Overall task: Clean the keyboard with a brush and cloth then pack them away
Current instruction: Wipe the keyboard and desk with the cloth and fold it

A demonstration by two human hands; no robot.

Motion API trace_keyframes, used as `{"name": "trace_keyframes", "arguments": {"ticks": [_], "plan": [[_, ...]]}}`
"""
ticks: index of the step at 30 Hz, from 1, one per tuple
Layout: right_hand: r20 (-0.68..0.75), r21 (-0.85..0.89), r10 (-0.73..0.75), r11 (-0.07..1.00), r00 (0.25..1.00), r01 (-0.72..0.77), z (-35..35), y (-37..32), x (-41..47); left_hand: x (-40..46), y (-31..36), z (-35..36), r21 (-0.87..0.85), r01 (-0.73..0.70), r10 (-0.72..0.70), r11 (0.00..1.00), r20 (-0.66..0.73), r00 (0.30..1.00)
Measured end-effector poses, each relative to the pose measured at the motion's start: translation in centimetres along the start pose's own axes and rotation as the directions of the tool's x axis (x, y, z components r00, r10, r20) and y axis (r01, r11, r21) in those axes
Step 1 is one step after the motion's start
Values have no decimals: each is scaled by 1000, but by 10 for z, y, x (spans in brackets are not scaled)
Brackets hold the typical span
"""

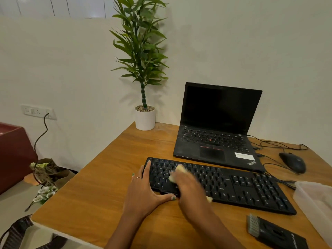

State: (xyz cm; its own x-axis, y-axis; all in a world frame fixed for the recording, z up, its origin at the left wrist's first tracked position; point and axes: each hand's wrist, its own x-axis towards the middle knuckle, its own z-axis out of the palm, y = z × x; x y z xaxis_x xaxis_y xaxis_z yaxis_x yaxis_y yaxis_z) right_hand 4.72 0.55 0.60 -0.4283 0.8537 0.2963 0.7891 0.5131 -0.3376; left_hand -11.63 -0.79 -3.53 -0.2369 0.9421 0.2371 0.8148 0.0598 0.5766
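From the head camera you are looking down at the black keyboard [221, 186] lying across the wooden desk [107, 177], just in front of the open laptop [217, 126]. Your left hand [145, 187] steadies the keyboard's left end — fingers straight along the edge, thumb laid against the front rim, nothing clutched. Your right hand [188, 184] is over the letter keys and blurred, but a pale yellow cloth [177, 172] shows past the fingers and again under the heel of the palm, so you appear to be grasping it bunched against the keys. The brush [269, 229] lies apart on the desk near your right, bristles toward the keyboard and no hand on it; whether it has had its turn you cannot read from here. A translucent container [316, 200] sits at the right edge, just beyond the brush, likely where both tools will go. By this showing you are in the wiping stage — the right half of the keys may yet need the cloth, and packing away is not begun.
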Motion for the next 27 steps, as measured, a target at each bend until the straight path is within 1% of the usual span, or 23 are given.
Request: {"name": "trace_keyframes", "arguments": {"ticks": [2,3,4,5,7,8,9,10,11,12,13,14,15,16,18,19,20,21,22,23,25,26,27], "plan": [[150,22,-158,987,976,157,9,-17,-7,0,-1,2,-6,-29,29,1000,-25,999],[175,15,-237,971,956,239,11,-19,-10,-1,-2,2,-11,-44,43,999,-35,998],[140,26,-268,963,953,267,10,-13,-11,-1,-1,2,-16,-44,43,999,-31,999],[78,25,-245,970,966,244,8,-2,-7,-1,0,0,-14,-32,32,999,-19,999],[-77,-20,-109,994,991,108,1,20,0,0,2,0,-2,-8,8,1000,-2,1000],[-136,0,-29,1000,990,29,1,25,2,0,1,1,1,-1,1,1000,-5,1000],[-147,0,17,1000,989,-17,2,23,2,0,0,1,-2,5,-5,1000,-9,1000],[-132,-3,-5,1000,991,5,5,16,1,0,-1,2,0,6,-6,1000,-9,1000],[-46,-46,-61,997,997,59,10,8,-2,1,-2,2,8,4,-4,1000,-6,1000],[16,-47,-128,991,992,129,11,-1,-9,1,-2,2,15,0,0,1000,-3,1000],[48,-64,-199,977,979,202,12,-3,-14,1,-2,3,14,-5,5,1000,-7,1000],[68,-42,-226,972,972,229,12,3,-13,1,-2,3,11,-7,8,1000,-12,1000],[25,-41,-209,977,978,210,10,12,-9,1,-2,3,5,-7,7,1000,-14,1000],[-17,-3,-123,992,992,123,4,20,-4,1,-2,3,6,-2,2,1000,-9,1000],[-138,50,56,998,989,-50,-3,30,6,2,-3,4,11,9,-9,1000,-1,1000],[-175,21,79,997,981,-76,-6,27,9,1,-2,4,16,6,-6,1000,-3,1000],[-141,24,57,998,988,-54,-4,14,8,1,-2,4,26,4,-4,1000,-5,1000],[-69,-30,-27,999,997,25,0,0,6,1,-1,4,27,-1,1,1000,-13,1000],[27,-47,-134,990,991,135,6,-14,2,1,-1,4,22,-15,16,1000,-25,1000],[57,-81,-230,969,972,234,9,-23,-3,1,-1,4,15,-27,28,1000,-33,999],[73,-89,-257,961,964,263,8,-14,-2,0,-1,3,3,-27,27,1000,-26,999],[47,-57,-219,974,975,221,5,-2,2,1,-2,2,9,-21,21,1000,-13,1000],[-15,-43,-167,985,986,166,1,9,7,2,-1,2,14,-11,11,1000,-5,1000]]}}
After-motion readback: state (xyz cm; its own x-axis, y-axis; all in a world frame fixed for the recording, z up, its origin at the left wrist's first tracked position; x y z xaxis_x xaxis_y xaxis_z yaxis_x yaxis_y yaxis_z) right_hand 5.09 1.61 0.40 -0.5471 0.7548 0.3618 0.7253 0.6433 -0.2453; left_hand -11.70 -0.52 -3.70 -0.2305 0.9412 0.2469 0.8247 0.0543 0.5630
